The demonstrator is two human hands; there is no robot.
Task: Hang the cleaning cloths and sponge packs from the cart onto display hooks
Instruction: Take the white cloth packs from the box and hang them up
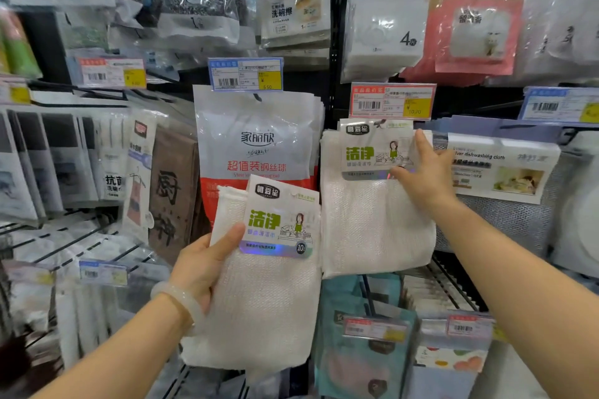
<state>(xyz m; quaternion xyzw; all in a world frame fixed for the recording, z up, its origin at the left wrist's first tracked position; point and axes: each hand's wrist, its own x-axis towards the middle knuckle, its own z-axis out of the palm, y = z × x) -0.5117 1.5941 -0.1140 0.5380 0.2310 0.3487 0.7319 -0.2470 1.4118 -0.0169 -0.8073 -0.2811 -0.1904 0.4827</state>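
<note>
My left hand (pixel 202 264) grips a white cleaning cloth pack (pixel 259 308) with a green-lettered card header, held up in front of the shelf at lower centre. To its right an identical white cloth pack (pixel 366 223) hangs on a display hook under a red price tag (pixel 392 101). My right hand (pixel 424 172) rests with straight fingers on the right side of that hanging pack's card header. The hook itself is mostly hidden behind the header.
A steel-wool bag (pixel 256 146) hangs left of the hanging cloth, under a blue price tag (pixel 245 74). A silver dishwashing cloth pack (pixel 500 178) hangs to the right. Sponge packs (pixel 385 10) fill the upper hooks. More packs hang below (pixel 366 350).
</note>
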